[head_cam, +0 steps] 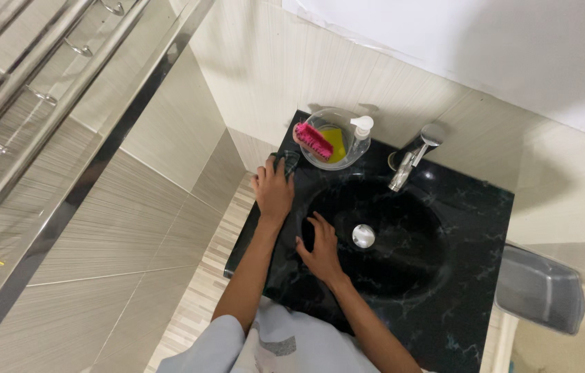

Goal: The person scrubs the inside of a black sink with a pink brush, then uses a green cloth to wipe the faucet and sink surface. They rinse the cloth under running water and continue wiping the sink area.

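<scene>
Left hand presses a dark, seemingly checked cloth

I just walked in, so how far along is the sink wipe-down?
Done: nothing clearly; the pictures can't show which parts are already wiped. In hand: left hand presses a dark cloth on the sink top by the bowl; right hand rests on the basin edge. Left, probably: basin, tap.
</scene>
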